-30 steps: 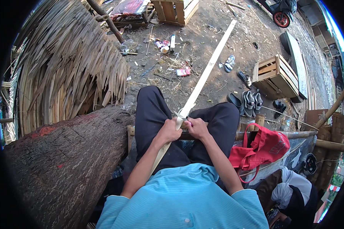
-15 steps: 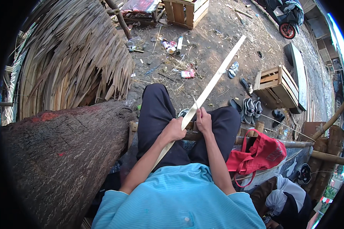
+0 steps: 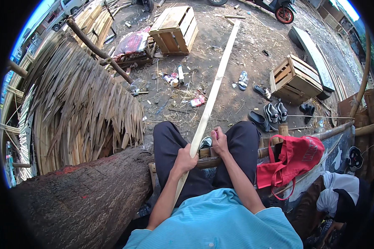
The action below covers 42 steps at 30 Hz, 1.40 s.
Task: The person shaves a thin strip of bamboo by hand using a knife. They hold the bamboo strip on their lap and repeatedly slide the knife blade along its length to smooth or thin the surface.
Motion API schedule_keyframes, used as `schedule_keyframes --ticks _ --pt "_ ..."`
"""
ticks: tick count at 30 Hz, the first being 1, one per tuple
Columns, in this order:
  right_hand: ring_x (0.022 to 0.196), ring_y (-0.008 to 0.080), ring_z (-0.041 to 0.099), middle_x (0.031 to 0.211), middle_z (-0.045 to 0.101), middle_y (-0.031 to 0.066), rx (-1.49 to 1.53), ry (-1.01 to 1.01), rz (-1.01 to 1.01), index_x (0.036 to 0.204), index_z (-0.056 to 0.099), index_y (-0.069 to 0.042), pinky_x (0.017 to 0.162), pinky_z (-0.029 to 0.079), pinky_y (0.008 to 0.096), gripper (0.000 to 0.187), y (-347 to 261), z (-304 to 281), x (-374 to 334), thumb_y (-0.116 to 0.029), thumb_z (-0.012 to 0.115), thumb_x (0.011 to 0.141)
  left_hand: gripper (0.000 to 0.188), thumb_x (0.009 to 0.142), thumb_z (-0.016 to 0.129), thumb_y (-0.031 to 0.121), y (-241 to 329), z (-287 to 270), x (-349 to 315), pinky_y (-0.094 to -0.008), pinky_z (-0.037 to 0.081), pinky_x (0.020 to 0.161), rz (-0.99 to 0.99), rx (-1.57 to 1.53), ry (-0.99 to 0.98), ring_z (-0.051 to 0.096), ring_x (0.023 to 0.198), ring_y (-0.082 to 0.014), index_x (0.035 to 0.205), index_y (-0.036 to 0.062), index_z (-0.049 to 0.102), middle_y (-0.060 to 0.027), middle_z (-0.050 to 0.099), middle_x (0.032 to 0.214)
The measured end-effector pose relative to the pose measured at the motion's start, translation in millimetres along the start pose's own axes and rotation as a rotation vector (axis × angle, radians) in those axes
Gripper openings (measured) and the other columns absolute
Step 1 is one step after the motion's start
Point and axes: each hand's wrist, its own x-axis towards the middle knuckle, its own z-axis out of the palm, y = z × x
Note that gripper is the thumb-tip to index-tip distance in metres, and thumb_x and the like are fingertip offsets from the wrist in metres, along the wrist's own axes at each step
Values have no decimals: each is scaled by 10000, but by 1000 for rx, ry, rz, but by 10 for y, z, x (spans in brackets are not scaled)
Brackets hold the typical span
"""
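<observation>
A long pale bamboo strip (image 3: 211,97) runs from beside my waist, between my knees, up and away to the far right. My left hand (image 3: 185,160) is closed round its lower part, over my lap. To the right of the strip and apart from it, my right hand (image 3: 219,142) is a fist near my right knee. A small pink-purple bit shows between its fingers, seemingly the handle of a small knife; the blade cannot be made out now.
A thick dark log (image 3: 87,199) lies at my left, below a dry thatch panel (image 3: 91,89). Wooden crates (image 3: 170,31), sandals (image 3: 243,80) and shoes (image 3: 274,113) stand ahead. A red tote bag (image 3: 293,164) hangs at my right, near another person (image 3: 340,195) bending down.
My right hand has come off the strip and back toward my right knee. The strip's far end points more steeply ahead. The view has tilted up, showing more of the yard.
</observation>
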Motion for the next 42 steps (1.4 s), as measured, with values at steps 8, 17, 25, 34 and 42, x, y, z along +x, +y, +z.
schedule_keyframes --ticks 8,17,25,34,42 --pt "531 222 518 586 507 126 41 114 -7 895 506 -18 523 406 351 338 59 92 -29 -354 498 924 279 770 635 189 736 -742 456 -486 477 604 260 347 217 604 678 -434 869 -32 497 -269 588 677" --pt "564 257 545 624 536 134 129 154 1 894 514 -18 558 429 371 352 -24 18 27 -369 533 899 346 785 660 235 1165 -816 799 -472 507 670 193 725 329 631 762 -399 992 14 492 -229 634 797" --pt "614 293 573 662 566 151 170 128 56 910 512 -25 578 441 384 354 -167 -61 80 -375 553 883 381 776 680 247 935 -404 1025 -477 509 739 -38 828 228 634 871 -377 1045 45 502 -197 638 904" --pt "526 47 444 606 455 -58 876 -171 460 913 553 -89 428 357 230 311 207 80 178 -385 473 957 176 781 598 162 350 622 1189 -416 538 634 -19 768 88 674 786 -312 892 29 629 -152 665 840" --pt "686 52 521 812 584 -15 585 -78 -14 1128 549 -36 573 451 246 261 199 233 196 -126 588 886 145 772 601 153 201 805 983 -335 531 596 32 979 178 675 761 -212 879 67 648 -82 667 792"
